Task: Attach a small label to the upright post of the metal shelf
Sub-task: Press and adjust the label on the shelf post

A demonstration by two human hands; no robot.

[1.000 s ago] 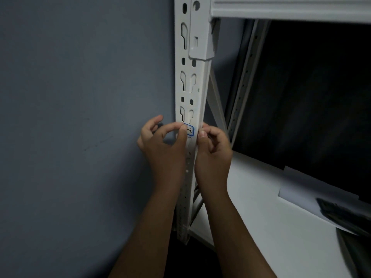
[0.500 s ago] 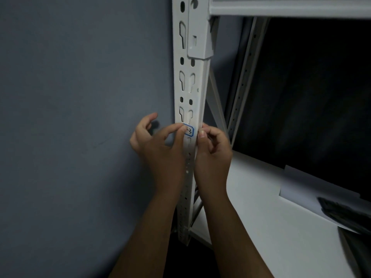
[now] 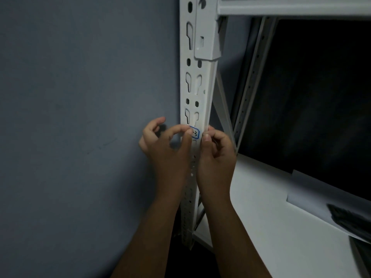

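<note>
**Label on post, both hands at the front face**

My left hand [image 3: 168, 149] and right hand [image 3: 215, 151] are up against the upright post [image 3: 202, 87] of the white metal shelf. The label [image 3: 195, 133] lies on the post's front face, just under the lowest visible pair of keyhole slots: small, white, blue border with clipped corners, dark handwriting (I cannot make out the whole mark; my left thumb covers its left part).

Left hand: thumb tip on the label's left edge, remaining fingers loosely curled off to the left in front of the wall [image 3: 80, 127], holding nothing. Right hand: fingers curled at the post's right edge, thumb upright beside the label's right border; whether it touches the label I cannot tell.

Room: the wall lies close behind the post's left edge, flat matte grey-blue, faintly scuffed. Right of the post a thin diagonal brace [image 3: 223, 105] and a perforated rear upright [image 3: 252, 77] stand before a dark opening. A beam [image 3: 291, 7] joins the post at the top through a bracket.

Post: painted steel, smooth, punched with paired round holes and keyhole slots; small round holes run down it below my hands. The shelf board [image 3: 261, 207] below right is smooth white; a pale sheet [image 3: 313, 189] lies toward its right edge, something dark partly over it.
</note>
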